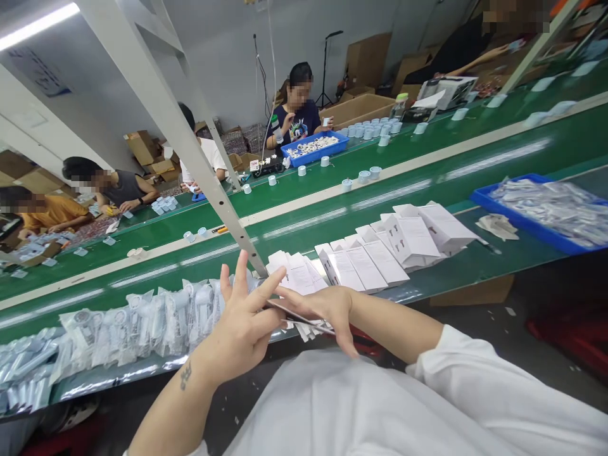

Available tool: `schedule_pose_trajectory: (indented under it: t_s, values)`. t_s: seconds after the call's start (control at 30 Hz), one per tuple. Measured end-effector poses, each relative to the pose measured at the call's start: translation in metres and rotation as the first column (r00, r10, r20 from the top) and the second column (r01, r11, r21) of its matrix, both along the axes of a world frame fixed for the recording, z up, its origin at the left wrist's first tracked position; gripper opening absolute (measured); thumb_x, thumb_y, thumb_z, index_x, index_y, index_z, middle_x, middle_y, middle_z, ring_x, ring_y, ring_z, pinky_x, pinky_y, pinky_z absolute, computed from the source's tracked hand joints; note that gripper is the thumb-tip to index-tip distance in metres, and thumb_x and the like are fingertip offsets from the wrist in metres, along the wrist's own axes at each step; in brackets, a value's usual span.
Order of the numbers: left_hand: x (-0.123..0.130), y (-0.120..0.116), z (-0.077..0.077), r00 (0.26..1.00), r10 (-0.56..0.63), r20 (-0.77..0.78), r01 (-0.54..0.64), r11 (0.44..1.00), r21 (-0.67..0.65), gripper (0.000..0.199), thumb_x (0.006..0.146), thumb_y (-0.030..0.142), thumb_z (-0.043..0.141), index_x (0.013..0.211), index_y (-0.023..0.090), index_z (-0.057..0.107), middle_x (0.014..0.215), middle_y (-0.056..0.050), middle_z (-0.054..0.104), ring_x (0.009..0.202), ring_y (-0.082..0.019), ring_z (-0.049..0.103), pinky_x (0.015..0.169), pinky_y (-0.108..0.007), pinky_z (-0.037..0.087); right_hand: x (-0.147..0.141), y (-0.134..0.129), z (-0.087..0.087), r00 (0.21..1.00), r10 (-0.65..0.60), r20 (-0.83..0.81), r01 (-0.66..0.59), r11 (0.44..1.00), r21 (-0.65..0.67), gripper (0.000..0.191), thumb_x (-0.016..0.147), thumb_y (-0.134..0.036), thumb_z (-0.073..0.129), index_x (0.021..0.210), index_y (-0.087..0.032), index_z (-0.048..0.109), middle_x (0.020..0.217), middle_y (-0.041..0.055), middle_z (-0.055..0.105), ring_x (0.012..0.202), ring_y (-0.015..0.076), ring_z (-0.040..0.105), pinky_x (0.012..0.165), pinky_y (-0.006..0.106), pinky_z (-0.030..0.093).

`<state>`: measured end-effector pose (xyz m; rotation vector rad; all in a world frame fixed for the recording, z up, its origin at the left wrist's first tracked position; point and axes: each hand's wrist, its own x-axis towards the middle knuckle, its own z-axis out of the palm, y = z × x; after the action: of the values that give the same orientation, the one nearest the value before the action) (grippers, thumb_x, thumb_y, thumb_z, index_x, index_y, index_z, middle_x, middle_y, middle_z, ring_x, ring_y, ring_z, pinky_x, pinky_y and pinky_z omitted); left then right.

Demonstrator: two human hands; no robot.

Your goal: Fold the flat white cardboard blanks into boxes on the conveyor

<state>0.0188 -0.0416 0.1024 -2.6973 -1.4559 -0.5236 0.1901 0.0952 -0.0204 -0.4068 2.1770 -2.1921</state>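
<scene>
My left hand and my right hand meet above the near edge of a green conveyor belt. A thin, flat, shiny card lies between them, gripped by the fingers of my left hand and running under my right palm. Its exact material is hard to tell. Just beyond my hands stand rows of white cartons. Clear plastic bags holding white items line the belt to the left, close to my left hand.
A blue tray of bagged items sits on the belt at right. A pale metal frame post slants across the view. Beyond it, a second belt carries small pale-blue cups. Several co-workers sit along it among cardboard boxes.
</scene>
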Motion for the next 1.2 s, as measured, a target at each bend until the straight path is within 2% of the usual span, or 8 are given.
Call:
schedule_pose_trajectory:
  t_s: [0.13, 0.4, 0.6, 0.7, 0.83, 0.97, 1.07, 1.2]
  values:
    - [0.004, -0.012, 0.007, 0.997, 0.011, -0.071, -0.016, 0.997, -0.078, 0.024, 0.089, 0.019, 0.060, 0.074, 0.028, 0.075, 0.157, 0.003, 0.048, 0.157, -0.042, -0.002, 0.112, -0.085, 0.012, -0.017, -0.008, 0.014, 0.982, 0.175, -0.074, -0.181, 0.981, -0.071, 0.185, 0.018, -0.055, 0.100, 0.160, -0.029, -0.017, 0.168, 0.0211, 0.016, 0.150, 0.0323, 0.036, 0.114, 0.036, 0.039]
    - [-0.002, -0.013, 0.021, 0.990, 0.138, 0.026, -0.133, 0.982, -0.137, 0.020, 0.093, 0.032, 0.063, 0.083, 0.025, 0.079, 0.167, -0.002, 0.030, 0.157, -0.046, -0.003, 0.111, -0.083, 0.016, 0.003, -0.012, 0.030, 0.983, 0.132, -0.130, -0.128, 0.991, 0.037, 0.182, 0.027, -0.054, 0.101, 0.159, -0.026, -0.021, 0.170, 0.0189, 0.012, 0.159, 0.0300, 0.008, 0.125, 0.042, 0.018]
    - [-0.039, -0.014, 0.050, 0.996, 0.076, -0.043, -0.086, 0.929, -0.359, 0.035, 0.069, 0.060, 0.083, 0.087, 0.030, 0.081, 0.168, -0.003, 0.024, 0.156, -0.049, 0.006, 0.112, -0.080, 0.024, 0.024, -0.005, 0.038, 0.945, -0.285, -0.157, 0.309, 0.938, 0.158, 0.148, 0.055, -0.055, 0.091, 0.163, -0.025, -0.006, 0.167, 0.0179, 0.015, 0.153, 0.0365, 0.023, 0.125, 0.050, 0.018]
    - [-0.054, -0.012, 0.044, 0.951, 0.212, 0.227, -0.123, 0.927, -0.353, 0.056, 0.074, 0.068, 0.074, 0.118, 0.033, 0.074, 0.169, -0.005, 0.023, 0.158, -0.041, 0.007, 0.120, -0.066, 0.026, 0.036, 0.005, 0.046, 0.884, -0.426, -0.194, 0.464, 0.852, 0.242, 0.128, 0.058, -0.049, 0.088, 0.160, -0.022, 0.016, 0.157, 0.0168, 0.033, 0.143, 0.0366, 0.038, 0.121, 0.050, 0.028]
    - [-0.034, 0.004, -0.010, 0.629, 0.344, 0.697, -0.031, 0.907, -0.420, 0.096, 0.069, 0.077, 0.072, 0.149, 0.030, 0.049, 0.162, -0.012, 0.037, 0.153, -0.038, 0.029, 0.115, -0.051, 0.043, 0.041, 0.007, 0.048, 0.920, -0.340, -0.196, 0.386, 0.872, 0.301, 0.127, 0.057, -0.046, 0.086, 0.157, -0.020, 0.013, 0.145, 0.0145, 0.043, 0.127, 0.0314, 0.052, 0.110, 0.042, 0.043]
    - [0.017, 0.011, -0.058, 0.055, 0.518, 0.853, 0.313, 0.803, -0.508, 0.102, 0.062, 0.060, 0.084, 0.150, 0.031, 0.043, 0.160, -0.011, 0.040, 0.140, -0.039, 0.047, 0.106, -0.048, 0.049, 0.036, 0.004, 0.039, 0.962, -0.225, -0.152, 0.264, 0.905, 0.334, 0.136, 0.057, -0.042, 0.086, 0.158, -0.022, -0.003, 0.151, 0.0177, 0.035, 0.125, 0.0299, 0.055, 0.105, 0.040, 0.046]
    - [0.042, 0.003, -0.061, -0.286, 0.609, 0.740, 0.342, 0.786, -0.515, 0.103, 0.055, 0.026, 0.086, 0.148, 0.034, 0.042, 0.156, -0.008, 0.046, 0.130, -0.034, 0.056, 0.099, -0.042, 0.051, 0.035, 0.007, 0.033, 0.939, -0.271, -0.214, 0.334, 0.867, 0.370, 0.140, 0.059, -0.037, 0.085, 0.156, -0.023, -0.015, 0.150, 0.0182, 0.037, 0.131, 0.0316, 0.052, 0.111, 0.046, 0.042]
    - [0.048, -0.008, -0.044, -0.429, 0.614, 0.662, 0.273, 0.787, -0.553, 0.112, 0.051, 0.008, 0.080, 0.151, 0.035, 0.037, 0.141, -0.007, 0.060, 0.119, -0.029, 0.062, 0.087, -0.034, 0.051, 0.039, 0.009, 0.037, 0.836, -0.333, -0.436, 0.522, 0.726, 0.447, 0.134, 0.065, -0.037, 0.087, 0.158, -0.029, -0.008, 0.149, 0.0143, 0.038, 0.148, 0.0341, 0.033, 0.120, 0.053, 0.032]
